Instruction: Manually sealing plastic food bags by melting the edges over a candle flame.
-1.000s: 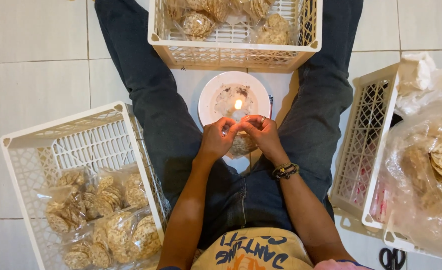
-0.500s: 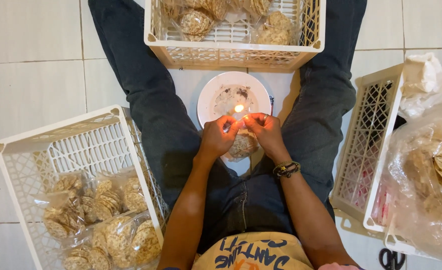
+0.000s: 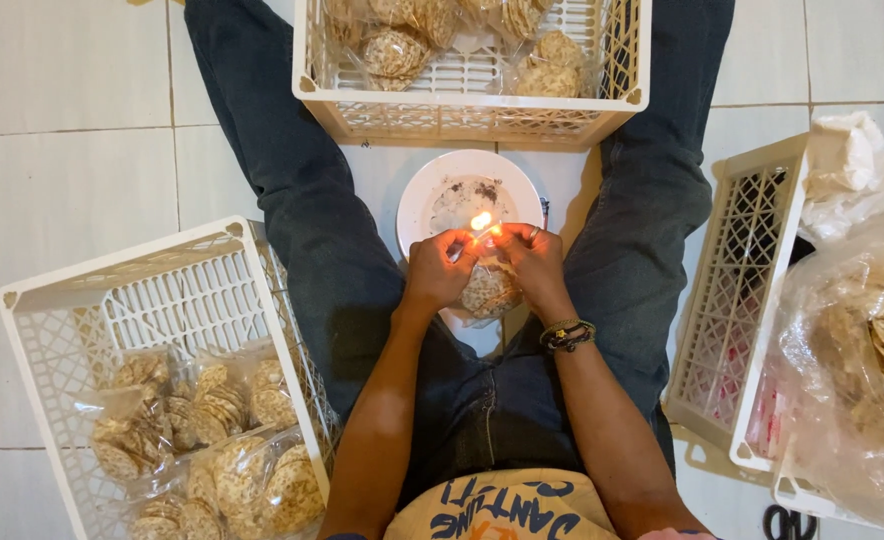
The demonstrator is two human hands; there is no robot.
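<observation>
**My hands hold a small bag of crackers up to a flame**

My left hand (image 3: pixel 440 268) and my right hand (image 3: pixel 530 262) are close together over my lap. Both are pinched shut on the top of a small clear bag of round crackers (image 3: pixel 489 290). My fingers nip the thin plastic at the bag's mouth. The full part of the bag hangs under my hands, toward my body.

I think the bag is very light. The plastic is soft and slippery, so I hold it with my fingertips near the top edge, one hand on each side. The crackers inside look thin and dry. I think they break fast if I squeeze them, so I do not grab the fat part.

The bag's long way runs from my belly out toward the plate. Its open end points away from me, at the little flame (image 3: pixel 480 221).

The flame burns just past my fingertips, over the near edge of a white plate (image 3: pixel 424 200) on the tile floor between my legs.

Past the plate stands a white crate (image 3: pixel 467 118) with more cracker bags. Another crate (image 3: pixel 162 300) of bags sits by my left leg. A third crate (image 3: pixel 737 300) stands by my right leg, next to a big loose bag of crackers (image 3: pixel 862 340).
</observation>
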